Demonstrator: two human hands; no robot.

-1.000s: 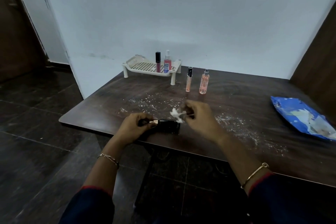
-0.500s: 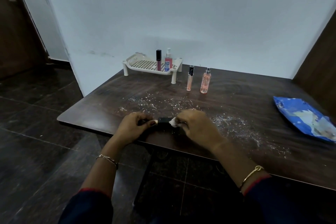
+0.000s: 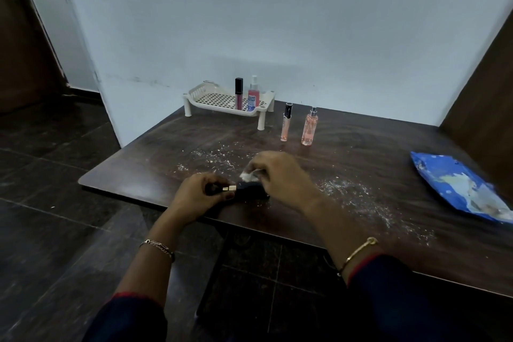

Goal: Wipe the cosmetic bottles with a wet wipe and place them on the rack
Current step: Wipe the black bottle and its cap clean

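A black cosmetic bottle [image 3: 251, 191] with a gold neck lies sideways at the table's near edge. My left hand [image 3: 198, 194] grips its cap end. My right hand [image 3: 280, 175] pinches a crumpled white wet wipe [image 3: 248, 176] against the top of the bottle's body. A white perforated rack [image 3: 222, 100] stands at the back of the table and holds a dark lip gloss tube [image 3: 238, 93] and a pink spray bottle [image 3: 253, 94]. To the right of the rack stand a slim pink tube [image 3: 286, 126] and a peach spray bottle [image 3: 309, 128].
The dark wooden table [image 3: 374, 147] is strewn with white crumbs around my hands. A blue wet wipe pack [image 3: 458, 186] lies at the right edge. A pale wall rises behind the table. Dark tiled floor lies to the left and below.
My right hand slid the wipe along the bottle toward the cap, then back up onto the top of its body. My left hand kept its grip.
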